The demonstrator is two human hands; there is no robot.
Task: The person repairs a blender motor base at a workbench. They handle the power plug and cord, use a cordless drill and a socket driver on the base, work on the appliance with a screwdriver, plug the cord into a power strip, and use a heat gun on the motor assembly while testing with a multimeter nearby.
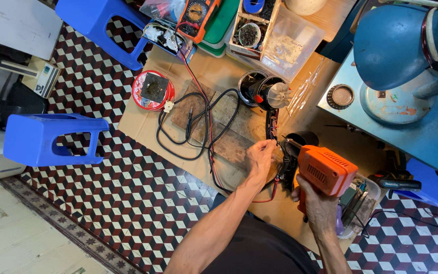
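My right hand [316,205] grips the handle of an orange soldering gun [325,170], its thin tip [286,142] aimed left. My left hand [259,157] pinches something small between thumb and fingers just left of that tip; what it holds is too small to tell. Both hands work over a dark plastic casing [287,162] with wires, on a wooden board [229,127] lying on brown cardboard [143,124]. Black and red cables [198,132] loop across the board. A small motor with a white fan [272,94] lies just beyond.
A red round tin [153,90] with a dark part sits at the cardboard's left. An orange multimeter [196,15] and parts trays [252,28] lie beyond. Two blue stools [51,139] [102,25] stand on the checkered floor. A blue desk lamp [396,45] overhangs a blue bench [422,132] at right.
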